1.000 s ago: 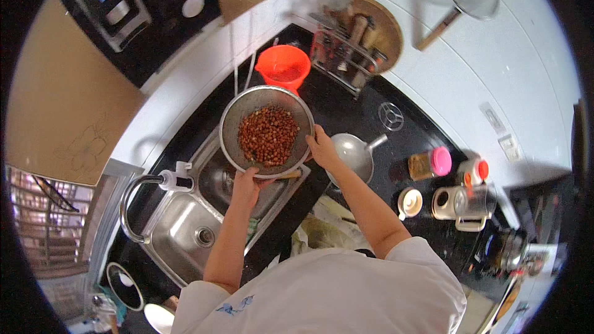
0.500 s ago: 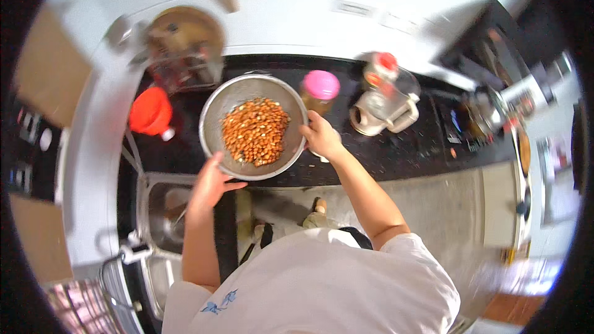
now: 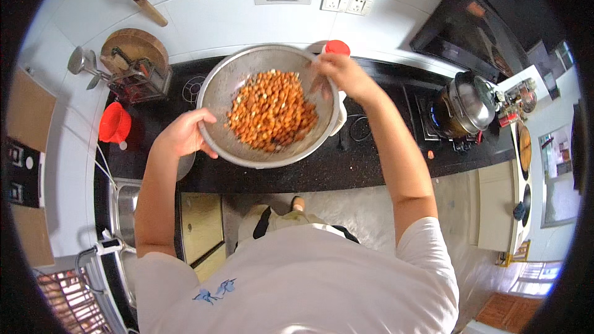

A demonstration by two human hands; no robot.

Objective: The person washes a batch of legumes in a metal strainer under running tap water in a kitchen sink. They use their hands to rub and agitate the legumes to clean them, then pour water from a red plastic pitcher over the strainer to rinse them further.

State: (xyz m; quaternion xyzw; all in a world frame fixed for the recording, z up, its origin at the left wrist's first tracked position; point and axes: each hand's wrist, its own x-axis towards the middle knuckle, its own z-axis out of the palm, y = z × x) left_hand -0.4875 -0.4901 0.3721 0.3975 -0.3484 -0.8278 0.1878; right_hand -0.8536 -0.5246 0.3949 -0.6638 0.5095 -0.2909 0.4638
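A wide metal bowl [image 3: 238,65] is tilted slightly over the black counter, with a heap of reddish-brown peanuts [image 3: 272,111] in it and paler bits among them. My left hand [image 3: 184,132] is closed on the bowl's left rim, its thumb over the edge and other fingertips low on the side. At the upper right rim, my right hand [image 3: 346,75] reaches over the edge, its fingers hanging inside the bowl and smeared by motion, so their grip is unclear. Behind the bowl and right hand, a red-lidded container [image 3: 337,47] is mostly hidden, and a white object shows partly beside the bowl.
A red plastic container [image 3: 114,122] and a utensil rack [image 3: 139,80] stand at the left, by a round wooden board [image 3: 150,40]. To the right a lidded pot [image 3: 470,102] sits on a lit stove. The sink [image 3: 126,210] is at lower left.
The bowl has come nearer and a little to the right. My right hand has shifted up along the rim, its fingers now inside the bowl. The view has swung too.
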